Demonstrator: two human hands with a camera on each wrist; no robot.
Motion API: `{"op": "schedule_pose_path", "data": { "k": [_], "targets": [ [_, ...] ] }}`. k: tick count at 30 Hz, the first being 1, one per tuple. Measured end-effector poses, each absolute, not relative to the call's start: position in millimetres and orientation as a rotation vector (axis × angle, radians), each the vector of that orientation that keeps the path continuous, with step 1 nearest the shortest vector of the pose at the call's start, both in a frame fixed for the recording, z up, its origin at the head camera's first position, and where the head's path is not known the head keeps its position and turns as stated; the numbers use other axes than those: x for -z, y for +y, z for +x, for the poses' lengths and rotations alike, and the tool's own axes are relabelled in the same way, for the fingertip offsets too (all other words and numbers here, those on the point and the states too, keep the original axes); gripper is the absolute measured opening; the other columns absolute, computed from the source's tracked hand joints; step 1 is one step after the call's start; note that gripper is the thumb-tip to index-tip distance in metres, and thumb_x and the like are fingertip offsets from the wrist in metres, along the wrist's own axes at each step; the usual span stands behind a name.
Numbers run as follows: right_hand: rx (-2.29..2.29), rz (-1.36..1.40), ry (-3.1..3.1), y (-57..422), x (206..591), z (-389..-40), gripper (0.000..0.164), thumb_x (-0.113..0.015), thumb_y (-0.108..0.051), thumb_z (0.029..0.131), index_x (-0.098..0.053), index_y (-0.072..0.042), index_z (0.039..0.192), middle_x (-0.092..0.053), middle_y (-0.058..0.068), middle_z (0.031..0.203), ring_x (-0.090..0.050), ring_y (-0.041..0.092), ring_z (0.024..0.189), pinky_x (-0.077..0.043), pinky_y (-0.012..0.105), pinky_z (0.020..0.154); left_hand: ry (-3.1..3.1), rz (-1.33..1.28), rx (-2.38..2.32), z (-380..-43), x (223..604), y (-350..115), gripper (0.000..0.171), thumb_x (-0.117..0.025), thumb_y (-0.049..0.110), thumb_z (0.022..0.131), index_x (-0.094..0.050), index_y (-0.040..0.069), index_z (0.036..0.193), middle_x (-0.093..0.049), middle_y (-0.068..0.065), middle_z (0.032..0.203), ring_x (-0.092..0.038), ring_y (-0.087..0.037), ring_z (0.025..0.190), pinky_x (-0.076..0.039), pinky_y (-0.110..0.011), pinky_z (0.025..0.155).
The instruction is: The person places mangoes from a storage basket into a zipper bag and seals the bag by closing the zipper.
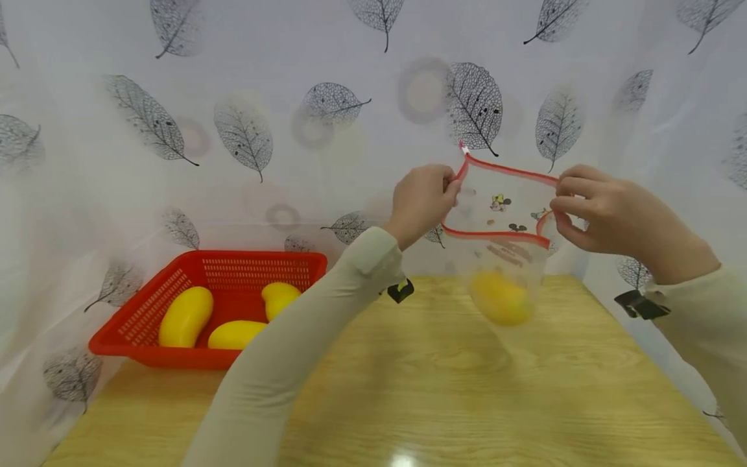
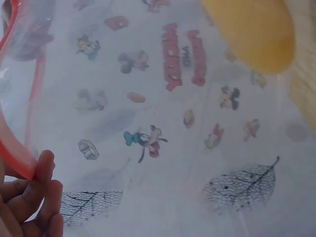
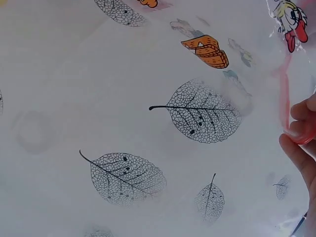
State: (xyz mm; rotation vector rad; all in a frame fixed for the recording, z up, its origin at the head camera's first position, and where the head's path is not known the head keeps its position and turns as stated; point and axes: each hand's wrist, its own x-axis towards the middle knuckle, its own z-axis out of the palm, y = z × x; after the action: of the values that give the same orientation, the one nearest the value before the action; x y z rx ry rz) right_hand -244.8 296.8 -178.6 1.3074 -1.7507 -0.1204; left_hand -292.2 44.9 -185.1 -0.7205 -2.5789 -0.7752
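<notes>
A clear zip bag (image 1: 475, 211) with a red-edged mouth and cartoon prints hangs above the table, its mouth spread apart. One yellow mango (image 1: 502, 298) lies at the bottom of the bag; it also shows through the film in the left wrist view as a yellow mango (image 2: 256, 34). My left hand (image 1: 421, 201) pinches the left side of the red rim, near the white slider. On the opposite side my right hand (image 1: 618, 211) pinches the rim between thumb and fingers. In the right wrist view the right hand's fingers (image 3: 301, 153) hold the red edge.
To the left on the wooden table (image 1: 467, 402) stands a red plastic basket (image 1: 146, 357) with three yellow mangoes in it. The left forearm passes in front of the basket's right side. Behind hangs a white curtain (image 1: 350, 58) printed with dark leaves.
</notes>
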Motion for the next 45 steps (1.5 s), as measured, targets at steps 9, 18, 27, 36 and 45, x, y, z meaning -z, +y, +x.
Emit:
{"op": "schedule_pose_path", "data": {
  "k": [9,18,27,36,45],
  "targets": [
    [0.230,1.423,-1.763,295,228,-239,0.041,-0.031,-0.019,0.097,-0.056,-0.006,0.068,-0.054,0.008,0.073,-0.050,0.021,0.070,-0.046,0.030,0.055,-2.539,-0.742,0.681,-281,275,29,0.021,-0.056,0.021,0.090,-0.064,0.016,0.071,-0.059,0.007,0.060,-0.043,-0.004,0.047,-0.031,-0.016,0.041],
    [0.155,1.485,-1.795,271,263,-220,0.032,-0.039,-0.022,0.095,-0.061,-0.009,0.075,-0.058,0.006,0.079,-0.057,0.021,0.078,-0.051,0.028,0.056,-2.534,-0.729,0.606,-263,324,1,0.023,-0.061,0.021,0.076,-0.051,0.019,0.056,-0.046,0.010,0.049,-0.034,-0.005,0.045,-0.021,-0.019,0.039],
    [0.112,1.504,-1.823,260,288,-218,0.027,-0.039,-0.020,0.092,-0.057,-0.012,0.074,-0.056,0.003,0.078,-0.054,0.018,0.080,-0.047,0.025,0.060,-2.777,-0.704,0.510,-253,345,-25,0.039,-0.055,0.018,0.074,-0.028,0.021,0.046,-0.017,0.010,0.044,-0.016,-0.006,0.044,-0.007,-0.021,0.043],
    [0.055,1.539,-1.866,252,302,-216,0.026,-0.040,-0.019,0.092,-0.063,-0.012,0.082,-0.058,0.002,0.080,-0.057,0.018,0.081,-0.051,0.027,0.063,-2.838,-0.729,0.498,-251,354,-28,0.041,-0.057,0.020,0.083,-0.039,0.021,0.047,-0.028,0.011,0.043,-0.028,-0.005,0.042,-0.017,-0.020,0.038],
    [0.040,1.608,-1.873,235,313,-211,0.025,-0.035,-0.015,0.091,-0.056,-0.013,0.077,-0.050,-0.002,0.077,-0.049,0.014,0.078,-0.044,0.025,0.066,-2.736,-0.654,0.579,-261,352,-10,0.042,-0.054,0.023,0.091,-0.039,0.019,0.053,-0.032,0.009,0.046,-0.030,-0.006,0.043,-0.021,-0.021,0.042]
  ]
}}
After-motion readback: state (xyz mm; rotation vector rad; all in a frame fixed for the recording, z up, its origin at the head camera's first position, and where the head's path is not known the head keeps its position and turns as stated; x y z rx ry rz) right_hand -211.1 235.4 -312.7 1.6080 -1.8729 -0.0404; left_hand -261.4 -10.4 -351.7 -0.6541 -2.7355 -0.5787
